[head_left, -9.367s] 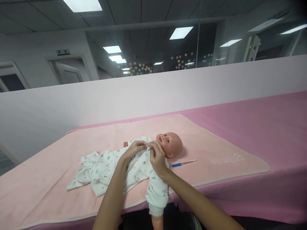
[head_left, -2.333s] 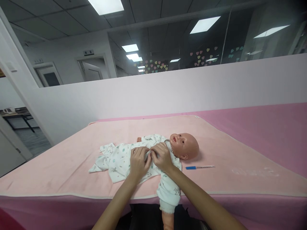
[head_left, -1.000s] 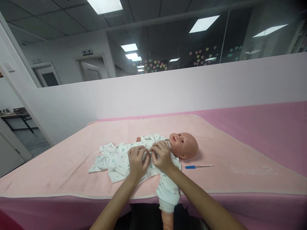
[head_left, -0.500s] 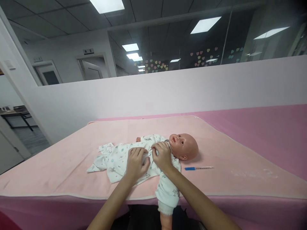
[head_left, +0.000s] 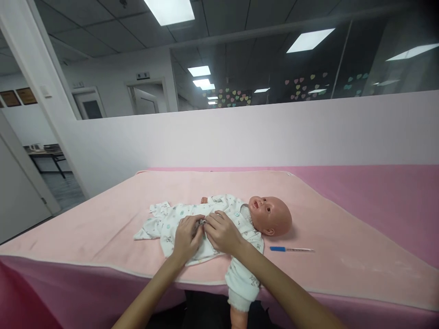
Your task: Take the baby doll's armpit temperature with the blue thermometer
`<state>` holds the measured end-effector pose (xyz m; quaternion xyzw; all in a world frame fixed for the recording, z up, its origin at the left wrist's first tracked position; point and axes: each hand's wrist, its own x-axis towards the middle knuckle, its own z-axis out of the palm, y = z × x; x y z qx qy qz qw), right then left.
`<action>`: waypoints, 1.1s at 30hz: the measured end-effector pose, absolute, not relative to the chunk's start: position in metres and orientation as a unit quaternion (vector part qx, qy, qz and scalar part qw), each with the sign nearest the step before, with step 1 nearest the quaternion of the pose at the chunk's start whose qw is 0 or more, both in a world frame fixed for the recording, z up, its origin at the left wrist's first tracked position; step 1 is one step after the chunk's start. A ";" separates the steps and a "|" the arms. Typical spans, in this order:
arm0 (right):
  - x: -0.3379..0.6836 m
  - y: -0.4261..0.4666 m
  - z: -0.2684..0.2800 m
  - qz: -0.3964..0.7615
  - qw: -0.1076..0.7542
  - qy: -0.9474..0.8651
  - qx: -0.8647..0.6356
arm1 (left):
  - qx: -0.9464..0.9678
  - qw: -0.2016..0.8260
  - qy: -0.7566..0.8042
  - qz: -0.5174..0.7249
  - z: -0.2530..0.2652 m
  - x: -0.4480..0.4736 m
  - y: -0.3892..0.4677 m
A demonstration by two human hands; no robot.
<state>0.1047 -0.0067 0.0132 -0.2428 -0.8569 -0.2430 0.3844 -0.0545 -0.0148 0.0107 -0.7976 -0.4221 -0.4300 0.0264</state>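
A baby doll (head_left: 274, 215) lies on its back, head to the right, in a white printed baby shirt (head_left: 213, 257). One sleeved arm (head_left: 243, 279) hangs over the table's near edge. My left hand (head_left: 188, 236) is closed at the belly, thumb and fingertips pinching the front of the shirt. Right beside it, my right hand (head_left: 223, 232) is closed too, its fingertips on the same bit of cloth near a small fastener that the fingers partly hide. Higher on the chest, a round green button (head_left: 237, 214) shows.
To the right of the doll lies a thin clear thermometer (head_left: 291, 249) with a blue end. A peach blanket (head_left: 113, 214) spreads under everything, over a pink cover (head_left: 387, 192). Behind stands a white half wall (head_left: 260, 137) with glass above.
Both hands have moved from the upper chest down the shirt front towards the belly and come closer together, fingers now pinching. The upper button is uncovered. The camera view has shifted slightly.
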 end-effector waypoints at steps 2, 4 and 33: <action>0.101 -0.006 0.014 -0.223 0.385 -0.854 -0.270 | -0.786 0.013 -0.425 -0.449 0.009 -0.054 -0.014; 0.099 -0.006 0.013 -0.197 0.394 -0.846 -0.301 | -0.773 0.011 -0.435 -0.463 0.009 -0.054 -0.015; 0.103 -0.008 0.007 -0.121 0.478 -0.811 -0.314 | -0.811 0.066 -0.403 -0.420 0.013 -0.050 -0.022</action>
